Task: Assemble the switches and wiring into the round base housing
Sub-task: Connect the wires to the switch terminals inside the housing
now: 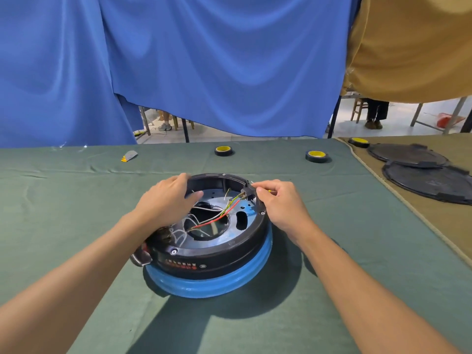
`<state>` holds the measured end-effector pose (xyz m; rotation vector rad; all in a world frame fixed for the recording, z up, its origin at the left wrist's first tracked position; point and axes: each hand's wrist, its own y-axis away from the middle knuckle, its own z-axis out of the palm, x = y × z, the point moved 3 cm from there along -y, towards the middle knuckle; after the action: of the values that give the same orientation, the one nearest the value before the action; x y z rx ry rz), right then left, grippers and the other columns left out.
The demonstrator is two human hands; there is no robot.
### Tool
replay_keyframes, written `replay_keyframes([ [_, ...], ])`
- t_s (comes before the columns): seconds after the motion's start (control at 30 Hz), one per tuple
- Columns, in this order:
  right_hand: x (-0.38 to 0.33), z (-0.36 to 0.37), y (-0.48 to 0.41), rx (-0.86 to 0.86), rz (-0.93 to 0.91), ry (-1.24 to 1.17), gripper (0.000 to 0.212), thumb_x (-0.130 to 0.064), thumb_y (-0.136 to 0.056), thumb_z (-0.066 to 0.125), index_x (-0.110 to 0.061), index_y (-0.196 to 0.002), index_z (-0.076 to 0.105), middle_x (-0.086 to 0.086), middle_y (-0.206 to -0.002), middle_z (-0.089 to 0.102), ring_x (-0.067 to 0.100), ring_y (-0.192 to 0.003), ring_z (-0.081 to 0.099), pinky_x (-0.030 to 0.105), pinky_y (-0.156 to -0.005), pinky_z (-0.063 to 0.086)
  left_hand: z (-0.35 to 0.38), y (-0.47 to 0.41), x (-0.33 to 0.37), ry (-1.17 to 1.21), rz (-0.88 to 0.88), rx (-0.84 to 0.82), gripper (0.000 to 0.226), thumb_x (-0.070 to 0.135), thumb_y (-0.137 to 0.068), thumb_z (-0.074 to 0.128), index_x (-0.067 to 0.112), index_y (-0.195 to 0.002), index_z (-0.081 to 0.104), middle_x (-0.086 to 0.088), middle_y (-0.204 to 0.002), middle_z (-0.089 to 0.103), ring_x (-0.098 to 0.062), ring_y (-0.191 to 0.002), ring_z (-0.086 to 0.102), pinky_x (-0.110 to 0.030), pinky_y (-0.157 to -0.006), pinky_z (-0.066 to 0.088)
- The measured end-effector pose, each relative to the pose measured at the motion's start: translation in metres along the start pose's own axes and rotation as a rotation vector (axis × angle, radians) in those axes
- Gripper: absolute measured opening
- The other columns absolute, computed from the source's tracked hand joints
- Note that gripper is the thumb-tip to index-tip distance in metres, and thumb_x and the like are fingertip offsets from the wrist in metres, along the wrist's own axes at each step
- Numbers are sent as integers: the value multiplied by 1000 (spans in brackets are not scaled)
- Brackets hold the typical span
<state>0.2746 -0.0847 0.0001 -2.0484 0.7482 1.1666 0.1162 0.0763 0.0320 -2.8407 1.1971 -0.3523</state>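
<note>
The round black base housing (217, 261) sits on a blue ring (204, 287) in the middle of the green cloth. Red, green and white wires (217, 217) cross its open inside. My left hand (168, 200) lies over the housing's left rim, thumb reaching inward above the wires. My right hand (278, 203) is at the far right rim, where its fingers pinch a small switch part (246, 194) with wire ends attached. A small yellow piece shows at its fingertips. A metal and black fitting (143, 254) sticks out at the housing's front left.
Two black tape rolls with yellow cores (223, 150) (316, 156) lie at the far side of the table, a third (358, 142) on the tan cloth at right. Two round black covers (429, 182) lie at right. A small grey and yellow scrap (129, 156) lies far left.
</note>
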Motion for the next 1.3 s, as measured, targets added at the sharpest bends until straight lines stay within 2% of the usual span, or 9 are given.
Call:
replay_keyframes([
  [0.17, -10, -9, -11, -126, 44, 23, 27, -11, -98, 50, -23, -95, 74, 15, -93, 73, 20, -78, 60, 35, -75, 52, -10, 12, 8, -67, -73, 63, 37, 50, -99, 41, 13, -94, 42, -12, -96, 56, -35, -88, 48, -38, -72, 39],
  [0.3, -16, -13, -22, -213, 53, 88, 28, -7, -96, 51, -21, -98, 76, 1, -90, 73, 18, -87, 65, 32, -83, 52, -18, 21, 30, -183, 118, 315, 31, 40, -98, 49, 12, -92, 58, -12, -104, 62, -33, -103, 52, -36, -76, 41],
  [0.4, -16, -12, -26, -256, 58, 83, 31, -6, -97, 51, -25, -94, 75, 0, -91, 73, 19, -91, 67, 34, -86, 54, -10, 15, 47, -167, 96, 200, 38, 42, -98, 50, 15, -71, 44, -8, -88, 58, -35, -88, 58, -34, -66, 37],
  [0.53, -21, -11, -30, -318, 57, 77, 35, -5, -98, 49, -27, -88, 75, 0, -87, 74, 17, -85, 68, 34, -84, 56, 1, -2, 61, -179, 90, 159, 35, 40, -97, 54, 17, -77, 37, -10, -90, 58, -36, -93, 61, -35, -65, 34],
  [0.63, -23, -6, -27, -287, 51, 115, 35, -6, -98, 47, -27, -90, 74, -3, -89, 72, 11, -81, 65, 23, -74, 53, 7, -9, 60, -159, 53, 157, 25, 35, -94, 59, 18, -85, 43, -9, -98, 63, -36, -95, 62, -35, -66, 34],
  [0.8, -14, -1, -18, -94, -8, 111, 30, -10, -99, 47, -23, -100, 74, -2, -99, 69, 14, -93, 60, 29, -83, 49, 14, -9, 55, -28, -30, 182, 9, 18, -90, 63, 12, -92, 57, -1, -66, 36, -31, -74, 46, -36, -66, 35],
  [0.97, -12, 0, -19, -90, -43, 80, 29, -9, -98, 49, -24, -96, 73, -2, -99, 70, 19, -96, 63, 32, -85, 51, 14, -9, 44, 406, -129, 142, 12, 16, -87, 69, 7, -93, 73, -13, -89, 67, -32, -85, 63, -41, -79, 56],
  [1.13, -11, 0, -23, -108, -78, 143, 29, -11, -98, 47, -23, -99, 73, -4, -98, 69, 13, -90, 62, 20, -72, 47, 11, -8, 40, 657, -140, 142, 10, 12, -79, 81, 5, -73, 76, -16, -70, 71, -30, -77, 71, -42, -77, 60],
  [1.3, -10, 1, -26, -125, -90, 141, 29, -11, -98, 46, -22, -100, 72, -5, -92, 67, 9, -84, 59, 18, -68, 46, 14, -7, 42, 679, -126, 179, 13, 9, -82, 77, 7, -95, 76, -8, -67, 72, -19, -67, 72, -37, -77, 60],
])
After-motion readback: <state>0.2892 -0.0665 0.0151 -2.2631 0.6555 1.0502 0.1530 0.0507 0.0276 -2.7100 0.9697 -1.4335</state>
